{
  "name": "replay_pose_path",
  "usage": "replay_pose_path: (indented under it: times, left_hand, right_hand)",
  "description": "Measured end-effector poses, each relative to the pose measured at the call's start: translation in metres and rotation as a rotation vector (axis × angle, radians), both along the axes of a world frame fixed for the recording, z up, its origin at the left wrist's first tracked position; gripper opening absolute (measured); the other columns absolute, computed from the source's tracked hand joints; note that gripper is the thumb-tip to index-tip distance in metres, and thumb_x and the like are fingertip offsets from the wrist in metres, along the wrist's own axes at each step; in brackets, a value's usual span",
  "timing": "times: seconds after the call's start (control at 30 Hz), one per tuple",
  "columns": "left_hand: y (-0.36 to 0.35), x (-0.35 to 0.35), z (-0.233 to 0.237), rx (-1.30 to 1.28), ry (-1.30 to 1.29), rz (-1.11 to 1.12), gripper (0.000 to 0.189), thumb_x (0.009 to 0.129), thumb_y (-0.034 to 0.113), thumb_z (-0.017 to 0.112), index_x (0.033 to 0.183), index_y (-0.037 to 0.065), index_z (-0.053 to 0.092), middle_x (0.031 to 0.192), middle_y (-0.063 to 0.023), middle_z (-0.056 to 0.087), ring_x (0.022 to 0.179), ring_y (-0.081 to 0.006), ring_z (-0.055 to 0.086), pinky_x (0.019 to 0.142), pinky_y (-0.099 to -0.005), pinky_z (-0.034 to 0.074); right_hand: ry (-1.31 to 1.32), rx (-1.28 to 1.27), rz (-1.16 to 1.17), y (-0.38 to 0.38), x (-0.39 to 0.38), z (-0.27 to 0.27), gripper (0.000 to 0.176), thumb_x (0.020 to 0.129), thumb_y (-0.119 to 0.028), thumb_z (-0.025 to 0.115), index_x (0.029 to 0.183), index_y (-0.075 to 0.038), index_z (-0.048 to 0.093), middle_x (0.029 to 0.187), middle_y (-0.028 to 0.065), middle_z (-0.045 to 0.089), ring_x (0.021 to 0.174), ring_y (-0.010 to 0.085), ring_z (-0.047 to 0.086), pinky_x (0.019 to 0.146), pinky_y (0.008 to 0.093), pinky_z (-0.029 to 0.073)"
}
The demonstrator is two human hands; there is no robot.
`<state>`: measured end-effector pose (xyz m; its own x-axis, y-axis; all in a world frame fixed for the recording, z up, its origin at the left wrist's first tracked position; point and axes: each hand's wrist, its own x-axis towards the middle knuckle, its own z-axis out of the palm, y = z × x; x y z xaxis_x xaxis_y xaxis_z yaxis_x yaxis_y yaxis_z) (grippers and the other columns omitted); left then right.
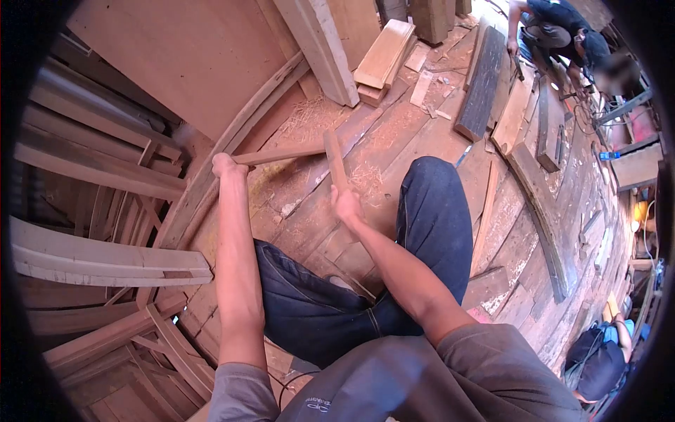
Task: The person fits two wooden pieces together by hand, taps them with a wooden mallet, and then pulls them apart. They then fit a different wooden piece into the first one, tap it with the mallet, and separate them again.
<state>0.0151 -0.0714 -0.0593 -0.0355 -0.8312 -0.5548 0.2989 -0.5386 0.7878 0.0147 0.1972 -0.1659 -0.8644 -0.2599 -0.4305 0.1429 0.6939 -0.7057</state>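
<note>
My left hand (230, 166) is closed around the near end of a thin wooden strip (285, 152), beside a curved wooden beam (204, 186). The strip stretches rightward, away from my fist. In my right hand (346, 202) is a short flat wooden piece (335, 158), its lower end between thumb and fingers. It points up and away from me, and its upper part overlaps the strip's right end in this view, the two making an angle. Pale curled shavings (365, 184) lie on the plank floor (415, 141) around them.
Stacked light boards (385, 60) lie ahead by a wooden post (320, 49). A dark plank (484, 84) and a long curved timber (541, 218) are to the right. Open wooden framing (105, 162) stands left. One person (562, 32) bends far right; another (598, 359) is lower right.
</note>
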Motion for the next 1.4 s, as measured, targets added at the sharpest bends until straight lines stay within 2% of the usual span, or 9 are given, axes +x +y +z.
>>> replay_pose_path:
  times: [0.07,0.23,0.4,0.6,0.77,0.87,1.07,1.33,1.4]
  left_hand:
    - [0.012,-0.004,0.011,-0.023,0.019,-0.002,0.054,0.092,0.017,0.036,0.14,-0.006,0.029,0.146,-0.0199,0.031,0.124,-0.0501,0.044,0.088,-0.0825,0.028]
    - [0.001,-0.006,0.002,0.001,-0.008,-0.035,0.053,0.091,0.018,0.038,0.139,-0.005,0.033,0.147,-0.0198,0.031,0.126,-0.0491,0.042,0.091,-0.0801,0.029]
    - [0.025,-0.013,0.023,-0.018,-0.055,-0.033,0.05,0.092,0.018,0.035,0.138,-0.004,0.035,0.145,-0.0201,0.033,0.124,-0.045,0.046,0.091,-0.0783,0.032]
    - [0.029,-0.026,0.014,-0.076,-0.118,-0.09,0.044,0.094,0.022,0.033,0.127,-0.006,0.039,0.129,-0.0202,0.044,0.115,-0.0427,0.052,0.091,-0.0707,0.039]
    - [0.004,-0.015,-0.013,-0.23,-0.108,-0.265,0.045,0.078,0.019,0.051,0.115,-0.006,0.044,0.11,-0.0186,0.047,0.098,-0.0332,0.055,0.082,-0.0614,0.047]
    - [0.017,-0.017,0.016,-0.035,-0.128,-0.337,0.046,0.073,0.021,0.06,0.11,-0.005,0.048,0.106,-0.018,0.048,0.093,-0.0315,0.056,0.079,-0.057,0.049]
    - [0.006,-0.006,0.013,-0.095,-0.364,-0.748,0.044,0.073,0.023,0.065,0.106,-0.003,0.054,0.096,-0.0159,0.054,0.085,-0.0339,0.059,0.073,-0.0543,0.051]
    - [0.012,-0.007,0.029,-0.612,-1.201,-0.872,0.048,0.076,0.033,0.066,0.108,-0.004,0.064,0.117,-0.0252,0.062,0.106,-0.0328,0.063,0.088,-0.0396,0.051]
    - [0.019,-0.001,0.039,-0.681,-1.296,-0.876,0.049,0.075,0.033,0.069,0.107,-0.004,0.064,0.117,-0.0254,0.063,0.108,-0.0323,0.063,0.089,-0.0387,0.051]
  right_hand:
    - [0.037,0.012,-0.097,-0.005,0.003,-0.011,0.058,0.095,-0.049,0.045,0.102,0.008,0.057,0.083,0.0339,0.063,0.089,0.0472,0.064,0.075,0.0523,0.053]
    - [0.093,-0.211,0.259,0.002,0.016,0.055,0.055,0.095,-0.047,0.046,0.107,0.005,0.055,0.086,0.033,0.063,0.088,0.0483,0.063,0.075,0.0532,0.052]
    - [-0.158,-0.031,0.094,0.014,-0.01,-0.039,0.053,0.095,-0.046,0.046,0.088,0.005,0.062,0.083,0.0286,0.066,0.088,0.0448,0.064,0.075,0.0507,0.052]
    - [-0.02,-0.116,0.761,-0.024,0.094,0.005,0.052,0.092,-0.045,0.05,0.098,0.004,0.067,0.097,0.0305,0.065,0.095,0.0433,0.064,0.084,0.049,0.051]
    - [-0.176,0.009,0.636,-0.02,0.07,0.02,0.048,0.091,-0.039,0.056,0.103,0.007,0.064,0.102,0.0301,0.064,0.097,0.0467,0.062,0.084,0.0519,0.051]
    - [-0.112,-0.024,0.519,-0.016,0.058,0.038,0.045,0.087,-0.034,0.06,0.102,0.007,0.064,0.102,0.0302,0.064,0.098,0.0448,0.063,0.082,0.0513,0.052]
    - [-0.123,0.074,0.597,-0.015,0.034,0.024,0.041,0.08,-0.027,0.064,0.102,0.008,0.063,0.104,0.0283,0.064,0.103,0.0394,0.063,0.085,0.0455,0.053]
    - [-0.108,0.184,0.685,0.003,0.009,0.071,0.037,0.071,-0.017,0.068,0.104,0.001,0.067,0.108,0.0225,0.066,0.104,0.0364,0.063,0.086,0.0434,0.053]
    - [-0.141,0.227,0.742,0.006,0.001,0.077,0.048,0.073,-0.011,0.065,0.119,-0.015,0.05,0.118,0.021,0.061,0.108,0.0358,0.061,0.087,0.0453,0.051]
